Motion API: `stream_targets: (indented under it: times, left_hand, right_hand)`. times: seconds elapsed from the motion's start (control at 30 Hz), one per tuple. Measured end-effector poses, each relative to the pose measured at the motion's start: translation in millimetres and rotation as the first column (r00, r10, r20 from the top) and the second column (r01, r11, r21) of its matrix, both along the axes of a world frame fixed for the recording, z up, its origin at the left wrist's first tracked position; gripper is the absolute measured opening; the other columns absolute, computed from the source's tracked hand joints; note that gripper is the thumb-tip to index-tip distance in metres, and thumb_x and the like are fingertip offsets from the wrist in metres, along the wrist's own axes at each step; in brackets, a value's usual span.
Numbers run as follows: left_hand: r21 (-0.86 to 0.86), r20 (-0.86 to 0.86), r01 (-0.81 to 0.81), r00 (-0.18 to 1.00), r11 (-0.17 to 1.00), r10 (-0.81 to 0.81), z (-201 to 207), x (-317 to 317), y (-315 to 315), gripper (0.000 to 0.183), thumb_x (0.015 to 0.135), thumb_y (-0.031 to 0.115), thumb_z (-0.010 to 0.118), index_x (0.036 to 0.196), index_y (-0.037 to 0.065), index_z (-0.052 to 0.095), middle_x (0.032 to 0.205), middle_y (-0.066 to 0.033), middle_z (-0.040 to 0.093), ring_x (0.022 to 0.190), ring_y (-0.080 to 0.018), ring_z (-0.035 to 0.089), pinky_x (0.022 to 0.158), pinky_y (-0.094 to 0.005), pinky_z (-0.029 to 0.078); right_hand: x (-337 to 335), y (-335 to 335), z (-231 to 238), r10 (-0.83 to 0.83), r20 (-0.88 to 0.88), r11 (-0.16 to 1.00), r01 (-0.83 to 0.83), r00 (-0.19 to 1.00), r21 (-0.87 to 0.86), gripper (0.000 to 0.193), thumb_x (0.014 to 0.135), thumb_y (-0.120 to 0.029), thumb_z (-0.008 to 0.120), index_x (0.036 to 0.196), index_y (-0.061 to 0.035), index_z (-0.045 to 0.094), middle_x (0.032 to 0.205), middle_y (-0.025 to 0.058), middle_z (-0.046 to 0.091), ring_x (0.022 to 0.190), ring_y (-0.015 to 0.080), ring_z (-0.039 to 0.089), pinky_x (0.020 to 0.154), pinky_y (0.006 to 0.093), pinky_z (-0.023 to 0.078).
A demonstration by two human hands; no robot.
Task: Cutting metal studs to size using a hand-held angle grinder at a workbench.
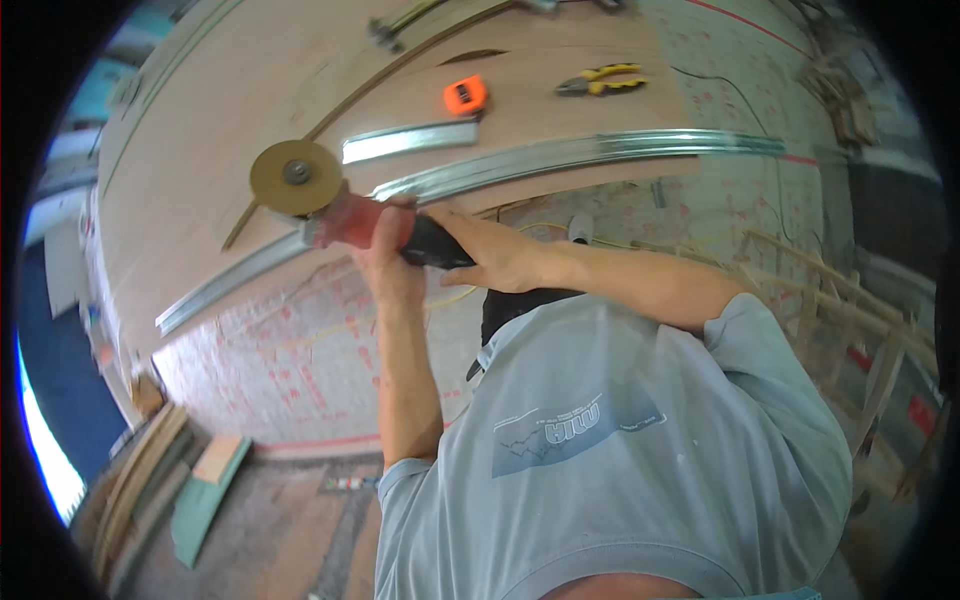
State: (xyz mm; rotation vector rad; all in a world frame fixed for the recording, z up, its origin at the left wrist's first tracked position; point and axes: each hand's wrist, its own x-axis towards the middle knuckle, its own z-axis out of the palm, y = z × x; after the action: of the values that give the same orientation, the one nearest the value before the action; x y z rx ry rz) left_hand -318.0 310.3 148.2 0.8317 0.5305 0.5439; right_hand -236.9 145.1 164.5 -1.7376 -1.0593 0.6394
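Both my hands hold an angle grinder with a red body (362,222) and a black handle. My left hand (386,255) is wrapped round the red body near its head. My right hand (492,252) grips the black rear handle. The grinder's yellowish round disc (268,180) faces up at the far left end of the tool; whether it spins I cannot tell. Beneath the grinder runs a long shiny metal channel (560,153), its left stretch (235,280) showing beyond the tool. Whether the disc touches the channel is unclear. A short metal channel piece (410,141) lies just beyond it.
The broad wooden board (210,130) also carries an orange tape measure (465,95), yellow-handled pliers (602,81), a hammer (400,25) and a thin wood strip (370,88). Wooden framing (830,285) stands at right. Planks (145,480) and a green board piece (208,510) lie lower left.
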Motion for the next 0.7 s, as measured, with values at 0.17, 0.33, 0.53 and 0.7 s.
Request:
stream_targets:
  times: [0.17,0.33,0.53,0.7]
  left_hand:
    - [-0.04,0.046,0.266,0.963,0.963,-0.264,20.1,90.2,-120.5,0.046,0.088,0.005,0.074,0.128,-0.001,0.05,0.117,-0.0149,0.067,0.105,-0.0227,0.065,0.096,-0.0366,0.053]
    - [0.285,0.079,0.638,0.728,0.715,-0.681,19.0,144.4,-213.2,0.056,0.096,0.026,0.075,0.139,0.002,0.049,0.129,-0.0129,0.063,0.122,-0.0231,0.059,0.109,-0.0409,0.045]
    - [0.525,-0.343,0.783,0.554,0.334,-0.758,-45.0,229.0,-284.9,0.068,0.095,0.038,0.074,0.145,0.001,0.047,0.138,-0.0144,0.058,0.125,-0.0255,0.055,0.107,-0.0408,0.043]
    - [0.691,-0.676,0.519,0.711,-0.502,-0.194,-78.1,278.5,-328.9,0.073,0.084,0.04,0.08,0.142,0.004,0.053,0.139,-0.0166,0.055,0.129,-0.0356,0.051,0.104,-0.0523,0.042]
  right_hand:
    - [37.7,-79.0,23.7,-0.404,0.298,0.85,0.475,0.865,-0.226,0.071,0.077,-0.018,0.081,0.137,-0.0048,0.046,0.118,0.0217,0.065,0.109,0.0452,0.063,0.09,0.0543,0.051]
    - [63.6,-189.8,49.3,-0.701,0.306,0.593,0.765,0.644,-0.252,0.061,0.074,-0.016,0.08,0.129,-0.0102,0.055,0.11,0.0192,0.07,0.103,0.0435,0.068,0.084,0.054,0.054]
    - [83.7,-341.6,35.9,-0.908,0.139,0.394,0.918,0.395,-0.039,0.059,0.071,-0.023,0.086,0.119,-0.0023,0.059,0.096,0.017,0.071,0.089,0.0329,0.071,0.079,0.0434,0.054]
    - [96.1,-457.0,22.3,-0.971,-0.041,0.235,0.972,0.234,-0.007,0.05,0.074,-0.016,0.083,0.115,0.0003,0.058,0.088,0.0065,0.065,0.078,0.0163,0.062,0.075,0.034,0.053]
